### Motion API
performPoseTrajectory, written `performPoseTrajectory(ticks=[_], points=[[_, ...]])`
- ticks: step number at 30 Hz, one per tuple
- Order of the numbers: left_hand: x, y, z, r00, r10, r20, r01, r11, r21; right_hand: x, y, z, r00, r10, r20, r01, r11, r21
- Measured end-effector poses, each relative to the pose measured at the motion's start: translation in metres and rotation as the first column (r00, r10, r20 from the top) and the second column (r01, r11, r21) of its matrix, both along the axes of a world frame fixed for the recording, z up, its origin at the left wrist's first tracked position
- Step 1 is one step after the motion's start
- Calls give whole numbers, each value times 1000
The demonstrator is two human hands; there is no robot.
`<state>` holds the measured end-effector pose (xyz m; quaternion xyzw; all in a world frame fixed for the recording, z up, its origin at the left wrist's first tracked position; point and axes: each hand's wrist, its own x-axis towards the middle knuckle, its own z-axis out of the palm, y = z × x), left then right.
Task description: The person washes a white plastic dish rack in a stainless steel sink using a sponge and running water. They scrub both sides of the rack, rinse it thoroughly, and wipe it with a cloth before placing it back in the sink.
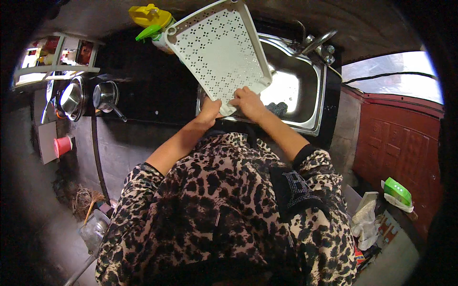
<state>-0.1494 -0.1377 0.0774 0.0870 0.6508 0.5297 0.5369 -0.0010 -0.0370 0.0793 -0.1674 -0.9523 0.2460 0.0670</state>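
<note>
A white perforated plastic tray (pixel 225 50) with raised sides is held tilted over the left part of a stainless steel sink (pixel 310 80). My left hand (pixel 210 110) grips its near corner. Close beside it, my right hand (pixel 247 103) is closed on the near edge, fingers over the rim. Water drops show on the tray's surface. A dark scouring pad (pixel 277 108) lies in the sink near its front wall, to the right of my right hand. Part of the basin is hidden behind the tray.
The metal faucet (pixel 318 44) stands at the sink's back right. A green-topped spray bottle (pixel 152 34) and a yellow container (pixel 150 16) are behind the tray on the left. A steel saucepan (pixel 104 96) and other pans are on the dark counter (pixel 143 85) at far left.
</note>
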Motion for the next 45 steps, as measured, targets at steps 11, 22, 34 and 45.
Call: performPoseTrajectory(ticks=[11,22,34,45], points=[[-19,-8,12,997,-69,33,68,997,25,10,12,-6,990,-44,-134,66,985,162],[-21,2,14,942,-63,-328,69,998,7,6,10,-24,860,-509,-14,506,851,144],[-57,6,24,877,-272,-395,217,960,-178,56,50,-16,660,-749,61,680,561,-472],[-86,-19,109,971,-191,-144,197,980,28,42,24,-48,697,-716,43,565,511,-648]])
